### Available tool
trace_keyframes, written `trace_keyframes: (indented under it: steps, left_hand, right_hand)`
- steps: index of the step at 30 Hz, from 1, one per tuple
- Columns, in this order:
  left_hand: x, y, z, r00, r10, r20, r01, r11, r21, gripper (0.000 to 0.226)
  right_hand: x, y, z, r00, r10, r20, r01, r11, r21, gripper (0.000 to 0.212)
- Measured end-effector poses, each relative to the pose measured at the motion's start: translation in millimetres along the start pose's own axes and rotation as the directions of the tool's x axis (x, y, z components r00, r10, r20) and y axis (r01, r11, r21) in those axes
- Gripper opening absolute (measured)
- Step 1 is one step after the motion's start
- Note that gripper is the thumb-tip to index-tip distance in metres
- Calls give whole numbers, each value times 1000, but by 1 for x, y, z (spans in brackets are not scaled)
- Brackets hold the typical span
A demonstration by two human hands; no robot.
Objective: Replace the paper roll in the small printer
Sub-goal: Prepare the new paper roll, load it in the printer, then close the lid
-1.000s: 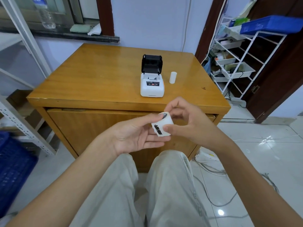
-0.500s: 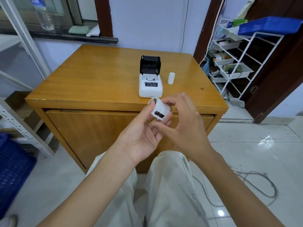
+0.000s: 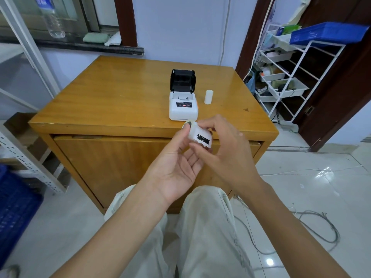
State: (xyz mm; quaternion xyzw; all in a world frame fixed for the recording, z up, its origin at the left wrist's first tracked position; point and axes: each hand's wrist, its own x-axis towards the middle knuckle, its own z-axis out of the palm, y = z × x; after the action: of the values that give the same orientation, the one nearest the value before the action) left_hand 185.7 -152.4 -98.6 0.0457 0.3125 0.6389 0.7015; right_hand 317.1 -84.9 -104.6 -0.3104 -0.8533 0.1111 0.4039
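Note:
A white paper roll [image 3: 200, 136] with a black printed mark is held between both hands, just in front of the table's near edge. My left hand [image 3: 176, 167] pinches its left end with thumb and fingers. My right hand [image 3: 226, 149] grips its right side. The small white printer [image 3: 183, 109] stands on the wooden table [image 3: 112, 97] with its black lid raised and its paper bay showing. A small white cylinder [image 3: 208, 96] stands upright right of the printer.
A white wire rack [image 3: 289, 81] with trays and a blue bin stands at the right beside a dark door. Cables lie on the tiled floor at the right. A blue crate [image 3: 14, 209] and a metal shelf frame are at the left.
Both hands have lifted the paper roll up and forward, from over my lap to the table's front edge near the printer. The roll has been turned between the fingers.

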Motion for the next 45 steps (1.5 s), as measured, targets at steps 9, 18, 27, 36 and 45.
trace_keyframes:
  steps: [9, 18, 27, 36, 45]
  left_hand:
    - [19, 48, -3, 922, 383, 45, -309, 664, 681, 34]
    - [110, 151, -20, 840, 413, 351, -263, -257, 930, 32]
    - [138, 138, -24, 831, 298, 469, -159, -681, 715, 44]
    - [145, 141, -29, 818, 298, 492, -182, -677, 713, 34]
    - [153, 145, -37, 825, 313, 470, -205, -610, 765, 28]
  right_hand:
    - [29, 6, -26, 994, 112, -19, -108, 983, 147, 25]
    - [127, 46, -19, 928, 338, 157, -364, 912, 187, 20]
    - [175, 80, 33, 882, 360, 305, -421, 892, 165, 21]
    - [186, 102, 61, 859, 351, 374, -460, 848, 262, 24]
    - [198, 108, 59, 900, 162, 404, -192, 981, 32, 19]
